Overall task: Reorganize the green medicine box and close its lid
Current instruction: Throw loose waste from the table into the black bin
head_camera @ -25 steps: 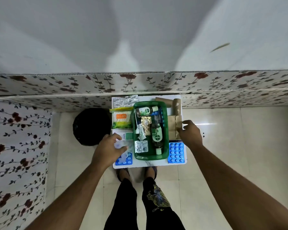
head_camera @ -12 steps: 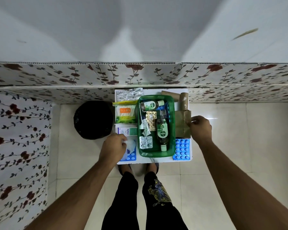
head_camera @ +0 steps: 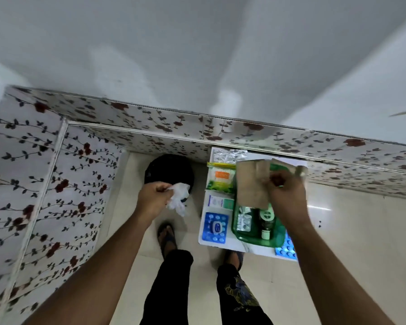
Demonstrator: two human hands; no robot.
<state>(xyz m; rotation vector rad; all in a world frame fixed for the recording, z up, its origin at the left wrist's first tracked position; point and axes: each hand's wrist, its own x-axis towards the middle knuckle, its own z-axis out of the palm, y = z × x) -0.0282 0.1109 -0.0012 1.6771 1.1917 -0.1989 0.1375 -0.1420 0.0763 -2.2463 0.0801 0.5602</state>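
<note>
The green medicine box (head_camera: 256, 241) stands open on a small white table (head_camera: 227, 245), with a dark green bottle (head_camera: 266, 220) and blister strips (head_camera: 243, 222) inside. My right hand (head_camera: 287, 195) holds a brown paper bag (head_camera: 252, 184) above the box's far half, hiding what lies there. My left hand (head_camera: 154, 198) is out to the left of the table, over the floor, closed on a crumpled white wrapper (head_camera: 179, 199) just in front of a black bin (head_camera: 169, 175).
On the table left of the box lie a cotton-bud pack (head_camera: 220, 178), a white and green carton (head_camera: 219, 202), a blue pill sheet (head_camera: 215, 227) and a foil strip (head_camera: 230, 154). Another blue sheet (head_camera: 285, 248) lies at right. Flowered panels wall the back and left. My feet stand below.
My left hand lifted the white wrapper off the table and carried it left toward the black bin. My right hand raised the brown paper bag over the box. The view swung left.
</note>
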